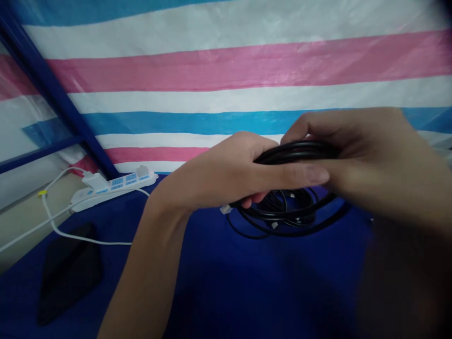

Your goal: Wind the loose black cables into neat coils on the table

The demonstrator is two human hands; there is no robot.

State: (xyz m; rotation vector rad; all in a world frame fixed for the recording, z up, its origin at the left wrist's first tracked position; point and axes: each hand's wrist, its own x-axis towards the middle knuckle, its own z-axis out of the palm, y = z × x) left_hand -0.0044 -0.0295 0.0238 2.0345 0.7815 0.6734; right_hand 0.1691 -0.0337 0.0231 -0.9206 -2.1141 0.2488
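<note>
A coiled black cable [296,151] hangs in loops between my two hands, above the blue surface. My left hand [243,169] is closed around the coil's left side, its thumb stretched along the front. From the right, my right hand [349,146] grips the other side of the same coil, the fingers partly hidden behind the loops. A pale connector [226,209] shows just under my left hand. Behind and below the held loops, another bundle of thin black cable [282,201] with small light-coloured pieces lies on the surface.
At the left a white power strip [115,186] holds a plugged-in white adapter, and a white cord [52,221] runs from it. A dark flat object [70,273] lies on the blue surface [219,282]. A blue metal frame [67,103] stands before a striped plastic sheet [212,70].
</note>
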